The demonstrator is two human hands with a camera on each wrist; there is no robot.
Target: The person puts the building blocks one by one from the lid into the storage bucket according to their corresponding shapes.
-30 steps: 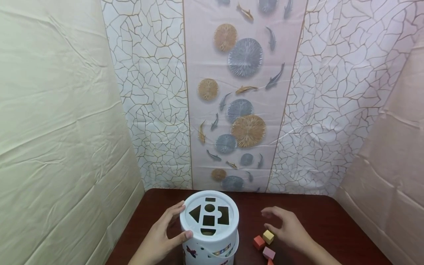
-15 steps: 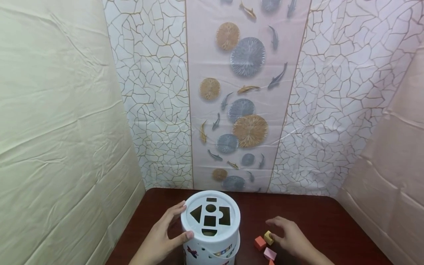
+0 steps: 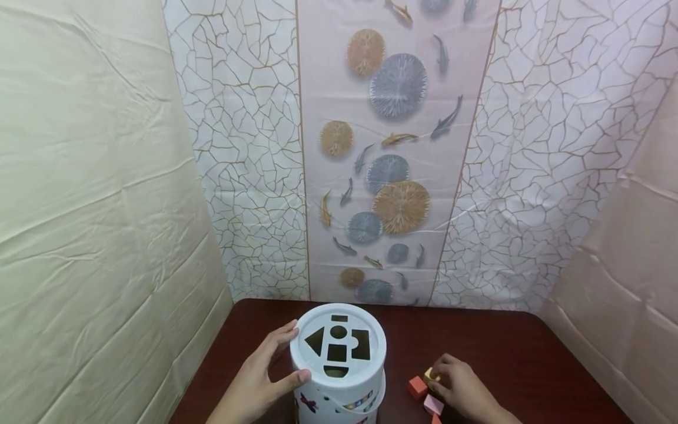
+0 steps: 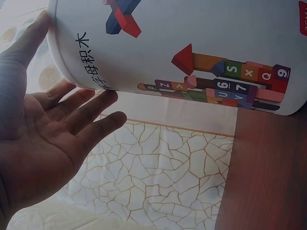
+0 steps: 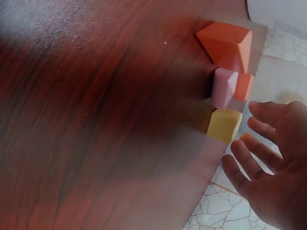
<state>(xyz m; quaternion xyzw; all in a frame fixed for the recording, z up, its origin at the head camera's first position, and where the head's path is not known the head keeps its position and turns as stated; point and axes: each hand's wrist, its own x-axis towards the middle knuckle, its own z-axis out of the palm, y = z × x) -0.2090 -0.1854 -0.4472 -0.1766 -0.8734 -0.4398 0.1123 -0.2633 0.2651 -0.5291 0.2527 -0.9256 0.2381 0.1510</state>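
A white shape-sorter bucket (image 3: 335, 394) stands upright at the table's near side, its lid pierced with a triangle, a circle, a square and other shapes. My left hand (image 3: 258, 380) rests against its rim, thumb at the near side and extended fingers along the left, as the left wrist view also shows. My right hand (image 3: 463, 388) is low over a yellow block (image 5: 224, 125), thumb and fingertips to either side of it. In the right wrist view those fingers are spread, loosely bent, right beside the block, which sits on the table.
Close by the yellow block lie a red-orange cube (image 3: 417, 387), a pink block (image 3: 433, 405) and an orange wedge-shaped block (image 5: 225, 43). The dark red wooden table (image 3: 492, 335) ends at patterned cloth walls (image 3: 265, 176). A handle (image 3: 378, 391) hangs at the bucket's right side.
My right hand has moved down and slightly left, its thumb and fingers coming around the yellow block. My left hand stays at the bucket; the view has shifted slightly.
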